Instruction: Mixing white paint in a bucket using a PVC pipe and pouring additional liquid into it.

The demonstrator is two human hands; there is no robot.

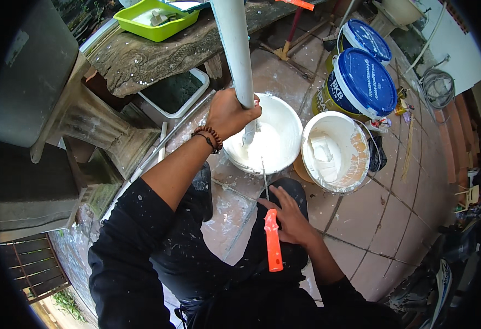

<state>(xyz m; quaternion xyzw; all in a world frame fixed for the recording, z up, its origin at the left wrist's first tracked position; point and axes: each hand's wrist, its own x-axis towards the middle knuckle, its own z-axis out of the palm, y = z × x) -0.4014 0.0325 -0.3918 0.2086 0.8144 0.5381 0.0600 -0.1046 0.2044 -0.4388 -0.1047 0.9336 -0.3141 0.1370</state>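
My left hand (pixel 232 114) is wrapped round a thick white pipe (pixel 234 49). The pipe slants down, its lower part over or inside a white bucket (pixel 290 123) holding white paint. Over my right knee, my right hand (pixel 290 216) has its fingers stretched out and holds nothing. Just beside it rises a tool with an orange handle (pixel 273 247) and a thin metal rod (pixel 265 178), which runs to the bucket's near side. That rod's far end is lost in the white, so I cannot tell the tool's kind.
A second white bucket (pixel 359 143), smeared with paint, stands at the right. Behind it are two paint pails with blue lids (pixel 368 82). A wooden bench (pixel 169 57) bears a lime-green tray (pixel 166 33). Stone pedestals (pixel 106 129) line the left; a coiled hose (pixel 438 86) lies far right.
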